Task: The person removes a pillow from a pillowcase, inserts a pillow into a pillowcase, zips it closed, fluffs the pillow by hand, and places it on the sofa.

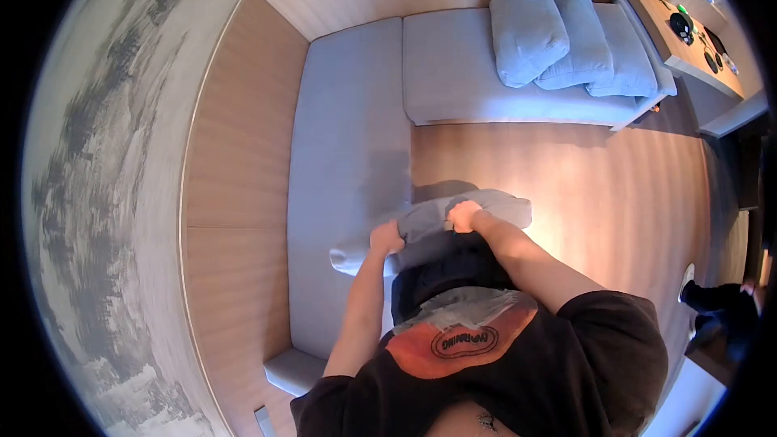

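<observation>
A grey cushion [425, 221] hangs in front of my body, seen from above along its edge. My left hand [387, 238] is closed on its edge toward the left end. Closer to the middle, my right hand [464, 216] grips the same edge with curled fingers. The cushion's left end overlaps the grey sofa seat [348, 146] in view, and its right end is over the wooden floor [566, 170]. Whether the cushion touches the seat I cannot tell. My dark clothing hides part of its near side.
At the far end of the L-shaped sofa, several grey cushions [530, 28] lean in a row. Beside them a wooden shelf [660, 28] carries small items. Wood panelling [235, 154] backs the sofa on the left. Another person's leg [712, 298] shows at the right.
</observation>
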{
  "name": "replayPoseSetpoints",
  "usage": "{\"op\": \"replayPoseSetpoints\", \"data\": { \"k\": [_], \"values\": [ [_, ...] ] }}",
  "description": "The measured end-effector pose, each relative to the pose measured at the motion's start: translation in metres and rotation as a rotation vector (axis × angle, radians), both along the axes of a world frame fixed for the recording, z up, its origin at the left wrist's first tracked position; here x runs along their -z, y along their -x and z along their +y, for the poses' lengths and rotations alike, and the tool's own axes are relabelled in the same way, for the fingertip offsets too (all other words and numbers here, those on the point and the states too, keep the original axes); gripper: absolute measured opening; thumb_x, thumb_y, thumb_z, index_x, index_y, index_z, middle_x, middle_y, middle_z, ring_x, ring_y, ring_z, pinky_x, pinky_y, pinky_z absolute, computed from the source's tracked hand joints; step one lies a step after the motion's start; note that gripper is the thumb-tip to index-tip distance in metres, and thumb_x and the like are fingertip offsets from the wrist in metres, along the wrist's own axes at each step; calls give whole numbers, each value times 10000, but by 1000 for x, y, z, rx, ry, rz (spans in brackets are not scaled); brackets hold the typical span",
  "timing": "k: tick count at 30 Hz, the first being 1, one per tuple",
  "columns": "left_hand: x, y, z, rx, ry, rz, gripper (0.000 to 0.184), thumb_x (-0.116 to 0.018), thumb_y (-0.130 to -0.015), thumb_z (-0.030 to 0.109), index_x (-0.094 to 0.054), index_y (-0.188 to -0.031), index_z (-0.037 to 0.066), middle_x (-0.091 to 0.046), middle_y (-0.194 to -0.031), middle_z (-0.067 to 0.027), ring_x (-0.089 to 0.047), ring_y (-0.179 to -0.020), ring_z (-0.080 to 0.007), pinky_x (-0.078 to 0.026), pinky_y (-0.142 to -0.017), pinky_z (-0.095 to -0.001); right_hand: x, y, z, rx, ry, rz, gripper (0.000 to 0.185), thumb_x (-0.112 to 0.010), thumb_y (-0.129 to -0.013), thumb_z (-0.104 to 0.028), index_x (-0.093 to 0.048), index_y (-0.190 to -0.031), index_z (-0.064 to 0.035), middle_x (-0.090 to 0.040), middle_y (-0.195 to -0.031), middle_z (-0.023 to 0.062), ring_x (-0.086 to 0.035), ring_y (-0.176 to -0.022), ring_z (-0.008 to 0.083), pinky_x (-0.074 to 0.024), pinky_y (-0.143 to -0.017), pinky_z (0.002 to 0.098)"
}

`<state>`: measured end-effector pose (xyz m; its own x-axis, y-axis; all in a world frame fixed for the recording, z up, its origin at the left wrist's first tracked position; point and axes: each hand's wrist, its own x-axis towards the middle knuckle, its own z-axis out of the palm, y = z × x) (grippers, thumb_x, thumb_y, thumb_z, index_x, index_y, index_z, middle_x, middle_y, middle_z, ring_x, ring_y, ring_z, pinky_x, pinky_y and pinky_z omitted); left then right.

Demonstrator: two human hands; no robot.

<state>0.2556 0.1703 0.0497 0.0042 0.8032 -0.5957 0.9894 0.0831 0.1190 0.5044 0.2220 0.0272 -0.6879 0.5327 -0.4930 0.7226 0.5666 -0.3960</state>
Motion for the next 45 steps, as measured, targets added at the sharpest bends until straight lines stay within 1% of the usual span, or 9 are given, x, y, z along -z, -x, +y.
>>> {"op": "replayPoseSetpoints", "data": {
  "k": [2, 14, 21, 33, 35, 38, 41, 43, 45],
  "values": [
    [-12, -22, 23, 73, -89, -43, 332, -574, -590, 155, -573, -895, 24, -624, -875, -206, -587, -868, -374, -469, -768, -445, -3, -21, 0, 92, -10, -11, 257, -541, -693, -191, -668, -887, -79, -639, -963, 148, -602, -935, 292, -478, -792, 382],
    [-4, -115, 160, 546, -82, -89, 265, -556, -633, 152, -601, -876, 55, -635, -868, -180, -607, -852, -331, -485, -749, -423, 8, -103, 33, 523, 7, -85, 248, -535, -692, -186, -665, -888, -106, -644, -936, 147, -613, -908, 292, -489, -776, 391],
    [23, -112, 276, 573, -86, -73, 288, -528, -651, 162, -613, -906, 60, -631, -888, -184, -603, -866, -338, -490, -741, -430, 16, -91, 133, 597, -29, -164, 233, -537, -710, -187, -663, -885, -100, -643, -936, 149, -616, -900, 289, -490, -774, 396],
    [-71, -57, 549, 685, -355, 18, 233, -585, -639, 145, -619, -855, 65, -643, -841, -158, -627, -795, -315, -510, -668, -405, -30, -17, 381, 748, -248, -19, 212, -542, -705, -194, -636, -871, -101, -638, -899, 138, -611, -855, 320, -494, -719, 417],
    [-91, -57, 588, 670, -423, 34, 231, -592, -635, 125, -591, -861, 75, -644, -849, -143, -618, -841, -304, -484, -737, -422, -51, -5, 410, 824, -254, 17, 221, -569, -712, -225, -634, -882, -100, -639, -903, 133, -608, -867, 318, -490, -732, 416],
    [-117, -65, 628, 726, -526, 44, 249, -598, -636, 96, -548, -880, 79, -606, -1012, -146, -552, -1002, -299, -426, -834, -445, -49, 0, 449, 936, -283, 91, 259, -612, -718, -276, -631, -903, -95, -638, -913, 134, -603, -884, 319, -484, -751, 418],
    [-87, -75, 656, 650, -804, -71, 332, -607, -673, 105, -527, -995, 88, -480, -1215, -157, -413, -1168, -316, -335, -917, -524, -43, -3, 479, 1073, -218, 127, 295, -641, -718, -303, -631, -929, -96, -633, -936, 142, -597, -904, 323, -478, -772, 419],
    [-54, -88, 654, 645, -984, -57, 569, -582, -672, 36, -431, -1213, 125, -248, -1394, -166, -260, -1267, -380, -370, -883, -567, -37, -10, 496, 1136, -155, 113, 313, -648, -716, -308, -631, -948, -98, -630, -956, 145, -593, -920, 323, -476, -785, 417],
    [-32, -102, 647, 621, -608, -59, 790, -629, -675, 87, -269, -1365, 218, -107, -1452, -157, -167, -1303, -424, -344, -893, -618, -22, -19, 515, 1167, -103, 79, 330, -650, -713, -308, -630, -968, -101, -627, -977, 146, -590, -938, 320, -473, -797, 413]
  ]
}}
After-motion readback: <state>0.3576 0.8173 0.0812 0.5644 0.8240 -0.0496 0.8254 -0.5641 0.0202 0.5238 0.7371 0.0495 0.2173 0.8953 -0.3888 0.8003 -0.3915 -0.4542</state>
